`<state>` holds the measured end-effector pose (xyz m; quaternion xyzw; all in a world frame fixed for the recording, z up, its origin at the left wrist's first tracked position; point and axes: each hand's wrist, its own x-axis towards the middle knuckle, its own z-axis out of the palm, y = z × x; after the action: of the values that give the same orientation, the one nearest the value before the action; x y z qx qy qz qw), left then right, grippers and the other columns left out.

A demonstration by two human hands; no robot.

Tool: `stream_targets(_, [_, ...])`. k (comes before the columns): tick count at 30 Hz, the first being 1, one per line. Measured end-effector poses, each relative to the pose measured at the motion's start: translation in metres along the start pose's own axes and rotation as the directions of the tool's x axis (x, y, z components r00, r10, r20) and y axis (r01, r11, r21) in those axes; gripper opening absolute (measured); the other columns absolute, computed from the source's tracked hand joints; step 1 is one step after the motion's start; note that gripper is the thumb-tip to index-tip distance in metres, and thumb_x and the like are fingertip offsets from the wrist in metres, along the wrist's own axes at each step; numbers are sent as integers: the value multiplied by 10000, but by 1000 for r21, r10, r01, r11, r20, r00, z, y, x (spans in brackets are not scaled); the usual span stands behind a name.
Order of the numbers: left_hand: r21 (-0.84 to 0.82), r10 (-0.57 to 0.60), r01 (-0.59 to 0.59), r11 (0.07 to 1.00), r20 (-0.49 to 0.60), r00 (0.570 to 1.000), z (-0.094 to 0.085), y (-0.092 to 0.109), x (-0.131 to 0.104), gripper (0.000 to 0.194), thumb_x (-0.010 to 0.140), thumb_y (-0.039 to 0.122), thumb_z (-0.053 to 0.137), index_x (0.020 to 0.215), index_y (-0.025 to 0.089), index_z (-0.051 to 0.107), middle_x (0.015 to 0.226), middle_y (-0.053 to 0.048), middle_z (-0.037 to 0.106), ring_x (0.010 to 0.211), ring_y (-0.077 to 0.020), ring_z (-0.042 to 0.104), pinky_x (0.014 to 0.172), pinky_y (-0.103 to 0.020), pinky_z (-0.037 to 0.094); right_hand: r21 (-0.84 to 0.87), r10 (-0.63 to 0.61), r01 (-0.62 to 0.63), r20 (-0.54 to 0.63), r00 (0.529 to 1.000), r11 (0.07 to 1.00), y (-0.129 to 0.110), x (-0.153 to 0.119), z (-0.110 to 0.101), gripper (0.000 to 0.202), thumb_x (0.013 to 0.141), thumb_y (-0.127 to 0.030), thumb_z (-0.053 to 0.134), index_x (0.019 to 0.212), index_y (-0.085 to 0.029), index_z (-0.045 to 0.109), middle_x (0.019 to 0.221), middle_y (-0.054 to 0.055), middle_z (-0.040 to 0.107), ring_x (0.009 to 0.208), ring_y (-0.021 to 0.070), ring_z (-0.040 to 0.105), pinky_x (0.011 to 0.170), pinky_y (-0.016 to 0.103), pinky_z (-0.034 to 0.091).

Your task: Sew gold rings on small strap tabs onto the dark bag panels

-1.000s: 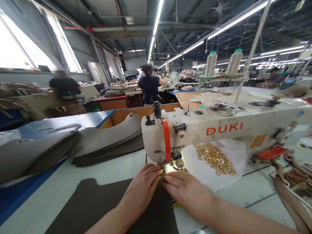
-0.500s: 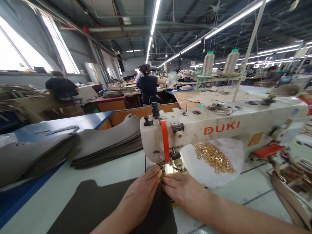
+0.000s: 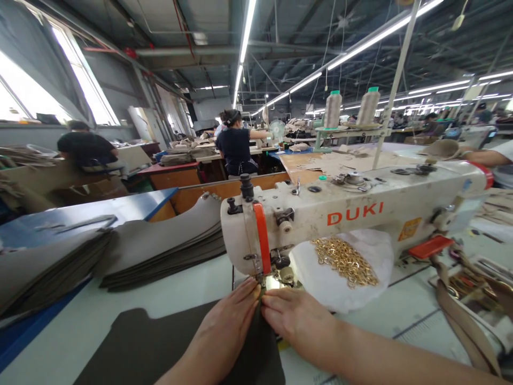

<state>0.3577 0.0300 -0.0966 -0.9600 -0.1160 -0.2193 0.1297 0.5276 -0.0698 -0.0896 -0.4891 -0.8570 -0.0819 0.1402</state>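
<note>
A dark olive fabric piece (image 3: 160, 342) lies on the pale table under the head of a white sewing machine (image 3: 312, 208) marked DUKI. My left hand (image 3: 230, 321) rests on the fabric just left of the needle area, its fingers pressed together and pointing forward. Close on the right, my right hand (image 3: 296, 315) has its fingertips together at the fabric's edge. Both hands grip or press the fabric in front of the presser foot. The needle and the fabric under the fingertips are mostly hidden.
Stacked grey-olive panels (image 3: 168, 246) lie to the left. Gold rings (image 3: 344, 262) sit on a white plastic bag (image 3: 377, 251) beneath the machine arm. A tray of straps and metal parts (image 3: 476, 289) is at the right. People work beyond; a person's arm (image 3: 489, 156) reaches in at right.
The whole view has shifted, so the machine and hands appear slightly further left. A person's arm has come into view at the right. My hands keep nearly the same place on the fabric.
</note>
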Motion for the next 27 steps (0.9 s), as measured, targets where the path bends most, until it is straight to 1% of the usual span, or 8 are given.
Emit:
stream_targets(3, [1, -10, 10, 1000, 12, 1000, 0, -1, 0, 362, 885, 117, 362, 1078, 137, 668, 1126, -91, 697, 1048, -185, 649, 915, -300, 522, -2, -1, 1, 11, 1000, 1000, 0, 1, -1, 143, 866, -117, 579, 999, -67, 602, 1115, 121, 626, 1080, 215, 542, 989, 308, 422])
stream_targets(6, [-46, -26, 28, 999, 27, 999, 1, -1, -1, 360, 870, 113, 380, 1093, 145, 662, 1158, -84, 682, 1082, -185, 629, 940, -304, 506, -11, 2, -2, 21, 1000, 1000, 1, 2, -2, 129, 870, -114, 574, 984, -67, 609, 1093, 119, 636, 1065, 209, 552, 993, 298, 417])
stream_targets(9, [-92, -87, 94, 991, 80, 993, 3, -2, -2, 371, 872, 108, 379, 1122, 154, 651, 1201, -75, 658, 1121, -184, 603, 971, -312, 482, -20, -13, 13, 18, 1000, 1000, 2, 2, -1, 114, 875, -110, 563, 969, -70, 614, 1096, 121, 638, 1063, 209, 557, 998, 299, 411])
stream_targets(12, [-104, -141, 156, 982, 138, 980, 4, -2, -4, 371, 881, 124, 388, 1145, 172, 644, 1236, -60, 635, 1140, -179, 588, 989, -303, 463, -16, -18, 18, 12, 1000, 1000, 2, 2, 0, 119, 875, -114, 564, 974, -69, 613, 1107, 130, 637, 1061, 215, 563, 991, 306, 417])
stream_targets(14, [-91, -135, 149, 985, 151, 979, 4, -1, -4, 366, 889, 134, 388, 1149, 176, 643, 1242, -53, 630, 1143, -176, 585, 991, -300, 459, -14, -17, 17, 4, 1000, 1000, 2, 2, 0, 117, 877, -118, 563, 970, -70, 613, 1096, 135, 639, 1059, 218, 565, 978, 308, 428])
stream_targets(18, [-55, -101, 110, 992, 138, 985, 2, 1, -4, 366, 907, 135, 368, 1147, 157, 643, 1215, -65, 648, 1128, -175, 596, 992, -291, 456, -3, -17, 17, -11, 1000, 1000, 1, 1, 1, 105, 881, -119, 562, 966, -83, 611, 1073, 128, 642, 1071, 209, 555, 974, 303, 432])
stream_targets(22, [-29, -103, 109, 994, 147, 984, 2, 2, -1, 355, 903, 136, 379, 1137, 147, 646, 1204, -74, 654, 1120, -185, 603, 982, -300, 467, 0, -10, 10, -13, 1000, 1000, 2, 1, 1, 102, 876, -110, 565, 964, -85, 611, 1068, 127, 647, 1048, 199, 566, 984, 297, 422])
stream_targets(27, [-98, -108, 120, 988, 121, 987, 4, 1, -1, 358, 892, 130, 390, 1153, 144, 635, 1196, -80, 660, 1143, -190, 586, 1009, -313, 442, -20, -19, 18, -13, 1000, 1000, 3, 2, -3, 104, 873, -104, 566, 956, -73, 620, 1043, 124, 660, 1025, 193, 584, 985, 281, 415])
